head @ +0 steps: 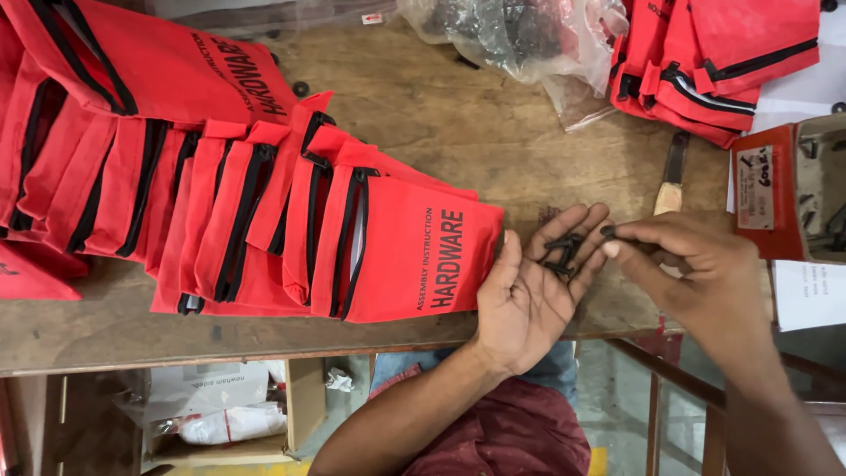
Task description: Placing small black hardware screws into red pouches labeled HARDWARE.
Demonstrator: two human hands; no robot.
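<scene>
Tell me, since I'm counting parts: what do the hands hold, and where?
Left hand cups black screws in its palm; right hand pinches one screw at its head.

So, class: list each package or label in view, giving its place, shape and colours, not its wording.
Red pouches: overlapping row, left; flat, black zips, dark print.
Second red pouch stack: top right.
Clear plastic bag: top centre, crumpled, dark parts inside.
Red cardboard box: right edge, open, white label.
White paper: beneath the box.
</scene>
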